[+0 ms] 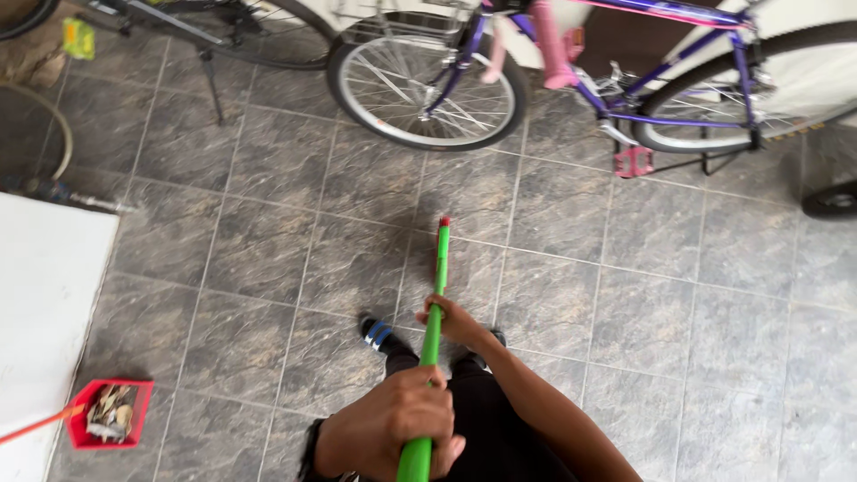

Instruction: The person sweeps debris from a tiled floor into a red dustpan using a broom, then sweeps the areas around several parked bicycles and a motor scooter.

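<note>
Your left hand [393, 428] clamps the lower end of the green stick [432, 348]; your right hand [453, 321] wraps it higher up, fingers closed. The stick points upward above the tile floor [625, 303].

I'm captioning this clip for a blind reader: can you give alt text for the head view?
Seen from above, both hands grip a green broom handle with a red tip: the left hand low, the right hand higher. It stands over a grey tiled floor, a purple bicycle behind and a red dustpan of debris at left.
</note>
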